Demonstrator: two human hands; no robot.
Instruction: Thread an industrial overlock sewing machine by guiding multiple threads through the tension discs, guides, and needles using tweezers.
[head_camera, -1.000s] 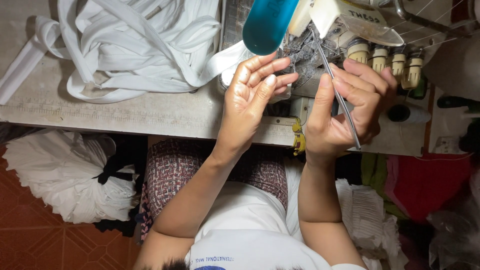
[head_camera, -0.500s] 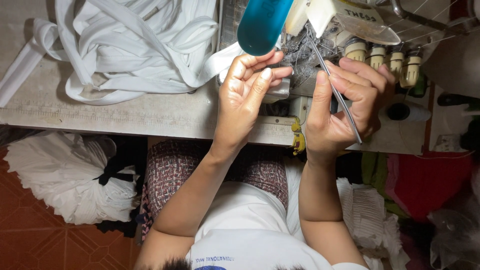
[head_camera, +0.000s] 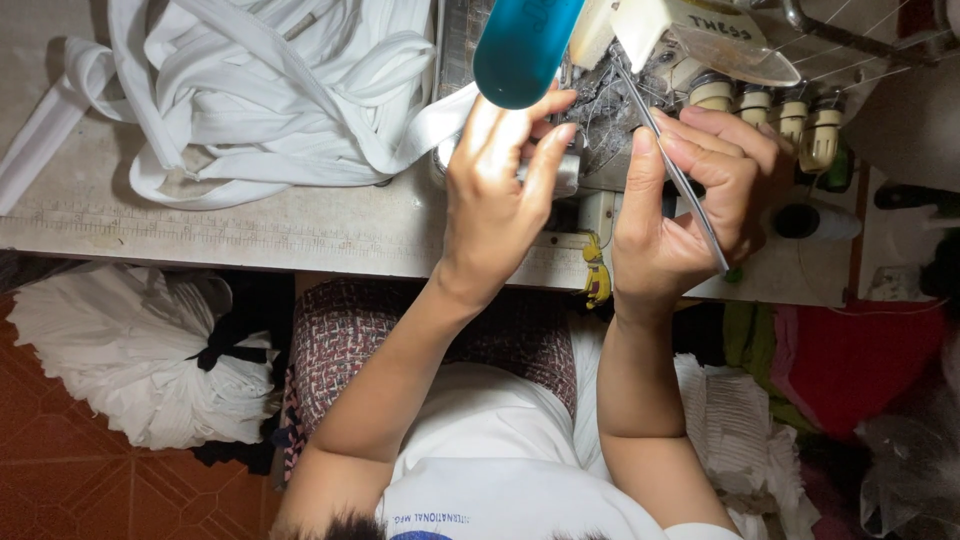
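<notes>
My right hand holds long metal tweezers, their tip pointed into the threading area of a sewing machine at the table's far edge. My left hand is raised beside it, fingertips pressed on a small metal part at the machine's front. A blue cylindrical lamp or cover hangs just above the left fingers. Thin threads run across the machine near both hands.
A pile of white fabric strips lies on the worn table to the left. Several tension knobs sit at the right. A white cloth bundle rests on the floor at left; coloured cloth heaps lie at right.
My left hand has shifted slightly up and right, closer to the machine's front under the blue part. The right hand keeps the tweezers in nearly the same place.
</notes>
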